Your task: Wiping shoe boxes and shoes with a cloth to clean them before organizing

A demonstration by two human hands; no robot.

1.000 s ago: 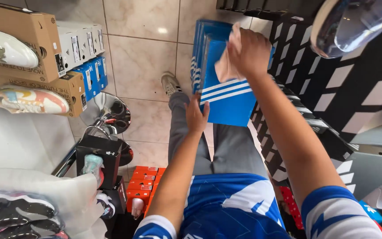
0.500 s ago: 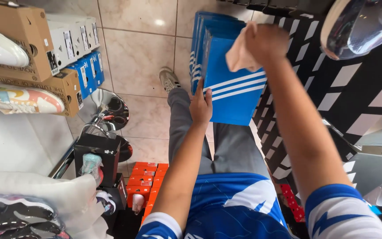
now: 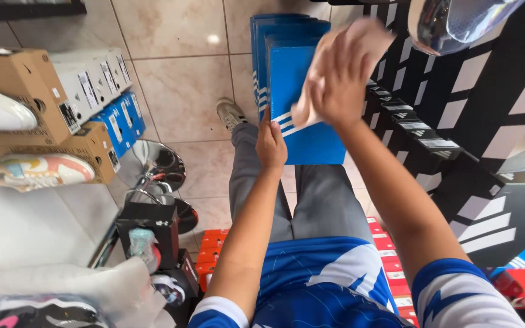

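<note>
Versus a second ago, the right hand [image 3: 338, 82] has swept its clutched pale cloth [image 3: 311, 91] lower across the blue shoe box [image 3: 305, 121] standing on the person's lap, left hand [image 3: 271, 144] gripping its lower left edge: wiping progressing.

Right hand [image 3: 341, 79] with cloth [image 3: 323, 73], now lower.

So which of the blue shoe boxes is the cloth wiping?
The front blue box with white stripes, nearest the person; the right hand presses the cloth on it, the others stand behind.
</note>
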